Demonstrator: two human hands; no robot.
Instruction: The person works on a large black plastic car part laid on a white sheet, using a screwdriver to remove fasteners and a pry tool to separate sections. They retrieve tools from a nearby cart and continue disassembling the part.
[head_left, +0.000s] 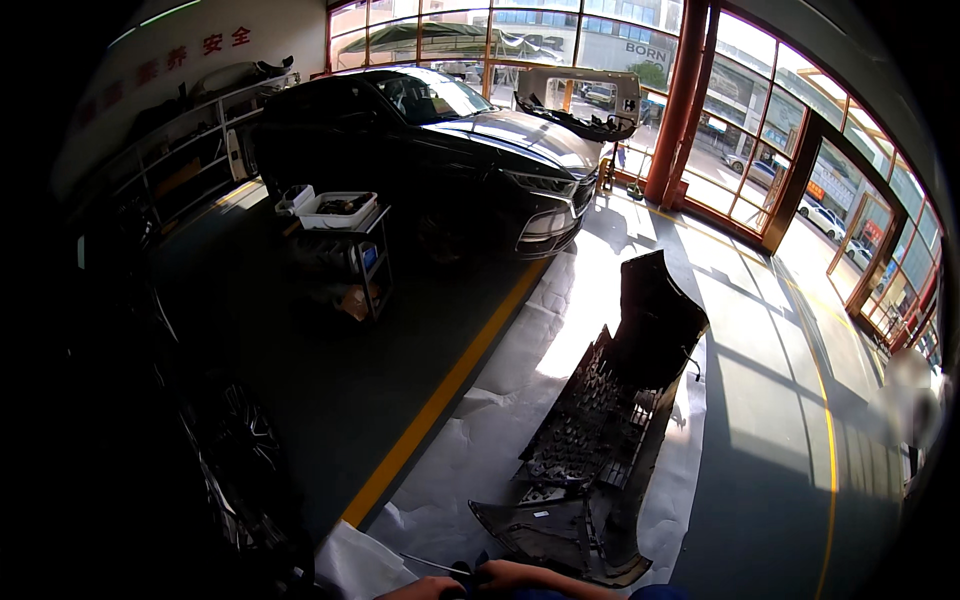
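At the lower edge, my left hand (430,588) and my right hand (510,575) are close together, cut off by the picture's rim. My right hand is closed at the dark end of a tool with a thin pale shaft (428,563), which points left; its exact kind is unclear. The fingers of my left hand look curled, and what is in them is hidden. Just beyond my hands a black car bumper (600,430) lies lengthwise on a crinkled white sheet (465,440), its ribbed inner side showing.
Past the bumper stands a dark car (430,150). A tool cart (375,225) with a white tray (340,222) is beside it. Another bumper (575,118) rests by the windows. At far right is a blurred person (910,400). Dark car parts (240,490) lie in shadow at left.
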